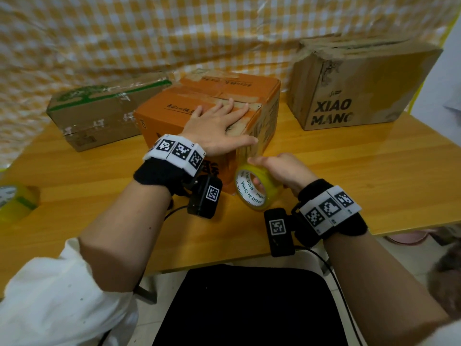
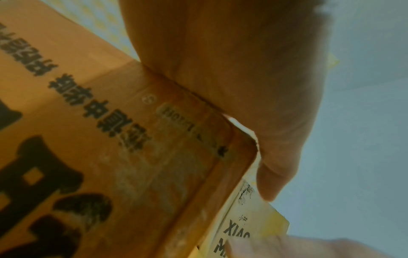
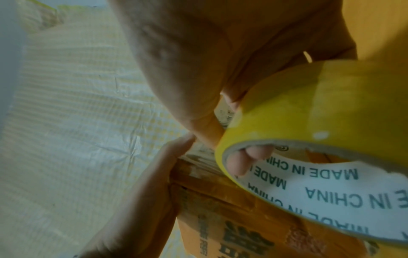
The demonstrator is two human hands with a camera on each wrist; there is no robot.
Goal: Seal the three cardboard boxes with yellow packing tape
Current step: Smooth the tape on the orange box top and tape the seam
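Tape roll (image 1: pixel 258 188) nearest the body, yellow, held in the right hand (image 1: pixel 282 171) with fingers hooked through the core and the thumb over the outer wrap. Core print reads "MADE IN CHINA", repeated. The roll sits at the near right corner of the orange box (image 1: pixel 207 108), low on its side face.

Left hand (image 1: pixel 219 126) lies flat on the box top, fingers spread and straight, thumb reaching over the near right edge. It pins the flaps and probably the tape's start, though blur hides any loose strip.

To do this well: keep the palm weight on the seam, pull the roll taut and straight down the side, then rub the strip flat before tearing.

Black Chinese characters on the orange box, too soft to read.

Farther left, a low brown box (image 1: pixel 99 113) with green print. Far right, a taller brown box (image 1: pixel 359 81) marked "XIAO MANG". A second yellow roll (image 1: pixel 15 201) rests at the left edge of the wooden table (image 1: pixel 349 176).
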